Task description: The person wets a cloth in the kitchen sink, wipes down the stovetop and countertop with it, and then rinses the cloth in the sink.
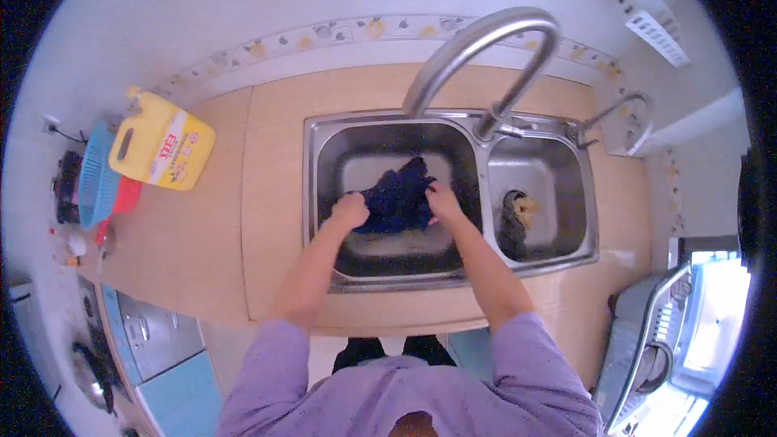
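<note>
A dark navy cloth (396, 201) is bunched up in the large left basin of the steel sink (311, 194). My left hand (350, 211) is closed on the cloth's left edge. On the opposite side, my right hand (442, 201) grips its right edge between thumb and fingers. The basin floor shows around the cloth and looks wet. Over the back of the sink arches a tall steel faucet (486, 44), its spout above the left basin's rear edge. No running water can be made out.
In the smaller right basin lie a dark cloth (511, 231) and a yellowish piece (528, 209). A yellow jug (166, 142) stands on the left counter beside a blue basket (97, 174). A thin second tap (619, 113) rises at the right. A dish rack (647, 348) sits lower right.
</note>
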Demonstrator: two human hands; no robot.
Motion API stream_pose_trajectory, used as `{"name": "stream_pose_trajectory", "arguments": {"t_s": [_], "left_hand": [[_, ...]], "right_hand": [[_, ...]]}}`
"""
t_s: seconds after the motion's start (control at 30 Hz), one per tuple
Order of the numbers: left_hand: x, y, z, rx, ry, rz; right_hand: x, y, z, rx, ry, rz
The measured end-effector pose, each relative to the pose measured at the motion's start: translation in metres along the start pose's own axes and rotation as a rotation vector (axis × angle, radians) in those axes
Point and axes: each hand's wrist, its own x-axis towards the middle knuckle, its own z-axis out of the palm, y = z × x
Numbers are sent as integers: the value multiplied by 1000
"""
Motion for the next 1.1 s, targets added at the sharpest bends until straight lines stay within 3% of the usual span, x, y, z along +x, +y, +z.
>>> {"name": "stream_pose_trajectory", "arguments": {"t_s": [0.07, 0.2, 0.27, 0.37, 0.43, 0.47, 0.6, 0.63, 0.73, 0.8, 0.87, 0.93, 1.0, 1.1], "left_hand": [[-28, 6, -46, -21, 53, 245], [-103, 50, -134, -463, 245, 502], [-134, 71, -161, -908, 20, 692], [-187, 105, -194, -516, 272, 865], [-193, 117, -200, -540, 503, 832], [-191, 123, -205, -551, 623, 815], [-214, 139, -235, -404, 508, 817], [-216, 140, -235, -314, 557, 803], [-207, 135, -242, -300, 500, 672], [-216, 128, -250, -344, 475, 693], [-226, 123, -254, -429, 431, 659], [-234, 120, -249, -431, 582, 695], [-242, 116, -248, -422, 640, 691], [-253, 114, -254, -419, 611, 642]], "right_hand": [[-54, -64, -33, 141, -43, -41], [-144, -162, -67, 267, -224, -264], [-194, -212, -75, 403, -283, -298], [-239, -262, -82, 295, -303, -585], [-243, -279, -87, 78, -220, -856], [-246, -286, -93, 21, -257, -869], [-258, -285, -117, 150, -377, -784], [-263, -281, -126, 186, -396, -739], [-248, -240, -167, -283, -194, -1008], [-220, -190, -195, -399, -80, -753], [-168, -120, -220, -888, 91, -568], [-126, -41, -234, -1245, 97, -238], [-105, 20, -227, -1071, 120, -91], [-87, 72, -207, -1140, -144, -114]]}}
